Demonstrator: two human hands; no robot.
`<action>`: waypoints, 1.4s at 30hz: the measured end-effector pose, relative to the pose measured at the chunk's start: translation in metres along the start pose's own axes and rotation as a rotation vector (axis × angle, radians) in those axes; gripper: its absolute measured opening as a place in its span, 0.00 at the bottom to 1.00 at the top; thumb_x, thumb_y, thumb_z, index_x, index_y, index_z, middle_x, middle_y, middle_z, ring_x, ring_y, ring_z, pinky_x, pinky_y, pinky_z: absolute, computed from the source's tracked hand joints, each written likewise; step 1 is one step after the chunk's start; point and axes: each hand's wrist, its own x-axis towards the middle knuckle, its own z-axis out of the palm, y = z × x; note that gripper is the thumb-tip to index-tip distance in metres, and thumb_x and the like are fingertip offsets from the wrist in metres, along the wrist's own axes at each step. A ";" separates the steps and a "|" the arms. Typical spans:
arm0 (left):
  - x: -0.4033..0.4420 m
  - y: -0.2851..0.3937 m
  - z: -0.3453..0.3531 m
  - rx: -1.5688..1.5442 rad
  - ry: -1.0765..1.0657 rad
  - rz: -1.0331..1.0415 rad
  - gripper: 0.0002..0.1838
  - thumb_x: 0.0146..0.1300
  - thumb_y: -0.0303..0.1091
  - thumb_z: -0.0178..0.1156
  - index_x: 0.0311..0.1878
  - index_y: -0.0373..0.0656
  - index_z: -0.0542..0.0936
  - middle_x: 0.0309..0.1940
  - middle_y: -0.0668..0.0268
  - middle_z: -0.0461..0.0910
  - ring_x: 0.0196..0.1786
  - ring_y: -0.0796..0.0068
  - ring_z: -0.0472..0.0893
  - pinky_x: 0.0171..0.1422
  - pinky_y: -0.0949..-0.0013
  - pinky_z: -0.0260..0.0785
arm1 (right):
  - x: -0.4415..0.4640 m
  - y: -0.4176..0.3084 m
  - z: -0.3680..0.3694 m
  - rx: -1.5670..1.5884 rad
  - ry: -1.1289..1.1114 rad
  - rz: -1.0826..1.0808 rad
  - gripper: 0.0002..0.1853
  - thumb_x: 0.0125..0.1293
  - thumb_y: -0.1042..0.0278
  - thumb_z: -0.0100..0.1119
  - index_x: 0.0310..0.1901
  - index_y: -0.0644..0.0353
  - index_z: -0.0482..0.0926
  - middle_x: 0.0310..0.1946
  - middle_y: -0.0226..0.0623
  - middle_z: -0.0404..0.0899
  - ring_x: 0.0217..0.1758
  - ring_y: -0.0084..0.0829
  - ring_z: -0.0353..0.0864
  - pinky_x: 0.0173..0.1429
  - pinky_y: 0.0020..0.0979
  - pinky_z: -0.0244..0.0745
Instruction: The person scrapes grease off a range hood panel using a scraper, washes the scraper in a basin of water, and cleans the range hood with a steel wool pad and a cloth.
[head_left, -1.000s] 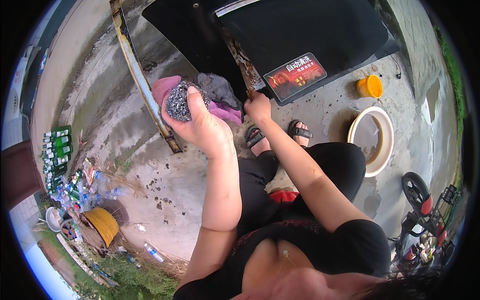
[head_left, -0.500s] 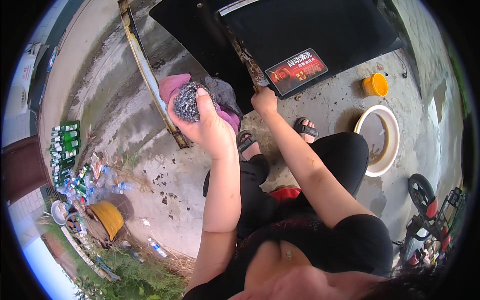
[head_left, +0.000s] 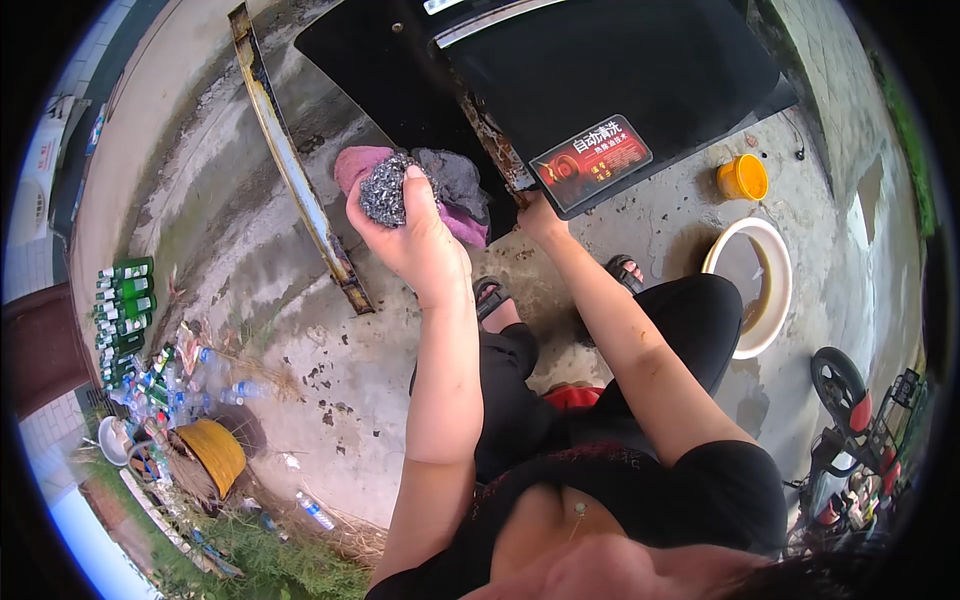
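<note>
My left hand (head_left: 425, 250) is raised and closed around a grey steel wool scrubber (head_left: 385, 196), thumb on top. Behind it, lower down, lie a pink cloth (head_left: 358, 165) and a dark grey cloth (head_left: 455, 180). My right hand (head_left: 541, 218) grips the near lower corner of a black range hood (head_left: 620, 70), at its rusty, greasy metal edge (head_left: 497, 140); the fingertips are partly hidden. On the hood's glossy front is a red sticker (head_left: 592, 165) with Chinese writing.
A long rusty metal strip (head_left: 295, 180) lies on the concrete at left. To the right are a yellow bucket (head_left: 741, 177) and a white basin (head_left: 784, 290) of murky water. Green bottles (head_left: 125, 300), plastic bottles and a yellow container (head_left: 215, 455) sit at left; a bike (head_left: 850, 400) stands at right.
My left hand, still holding the scrubber, has shifted slightly right. My right hand and the hood's corner sit a little lower and further right in view.
</note>
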 end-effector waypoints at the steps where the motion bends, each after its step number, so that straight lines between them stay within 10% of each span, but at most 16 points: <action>1: 0.000 -0.001 0.002 -0.006 0.001 0.009 0.20 0.55 0.20 0.57 0.49 0.38 0.62 0.37 0.63 0.71 0.37 0.78 0.74 0.41 0.78 0.71 | 0.005 -0.004 0.000 0.020 0.004 0.028 0.32 0.48 0.75 0.53 0.60 0.58 0.63 0.61 0.49 0.58 0.66 0.47 0.55 0.67 0.37 0.55; 5: -0.007 0.000 -0.001 0.037 0.034 0.035 0.20 0.55 0.20 0.58 0.49 0.38 0.63 0.37 0.64 0.71 0.36 0.79 0.73 0.40 0.78 0.70 | 0.010 -0.003 0.033 -0.099 0.285 -0.042 0.15 0.47 0.70 0.52 0.37 0.65 0.78 0.41 0.51 0.76 0.46 0.47 0.75 0.50 0.38 0.71; 19: -0.003 0.002 -0.005 0.094 0.080 0.061 0.17 0.55 0.21 0.57 0.48 0.36 0.67 0.39 0.63 0.73 0.39 0.76 0.74 0.46 0.74 0.68 | -0.028 -0.023 0.001 0.107 0.163 -0.080 0.15 0.56 0.71 0.51 0.46 0.62 0.72 0.38 0.49 0.76 0.40 0.48 0.76 0.44 0.43 0.73; 28: 0.003 -0.003 0.001 0.068 0.058 0.061 0.19 0.55 0.20 0.58 0.48 0.38 0.64 0.38 0.64 0.71 0.36 0.79 0.73 0.41 0.78 0.70 | 0.008 0.008 0.011 -0.061 0.539 -0.404 0.16 0.51 0.72 0.55 0.45 0.59 0.76 0.35 0.51 0.75 0.40 0.48 0.75 0.45 0.42 0.70; 42: 0.002 -0.005 -0.002 0.095 0.042 0.056 0.20 0.55 0.20 0.57 0.49 0.37 0.62 0.38 0.63 0.70 0.37 0.78 0.74 0.42 0.78 0.70 | -0.004 -0.020 0.032 -0.093 0.398 -0.170 0.11 0.54 0.71 0.52 0.41 0.62 0.74 0.29 0.48 0.78 0.34 0.47 0.77 0.39 0.43 0.73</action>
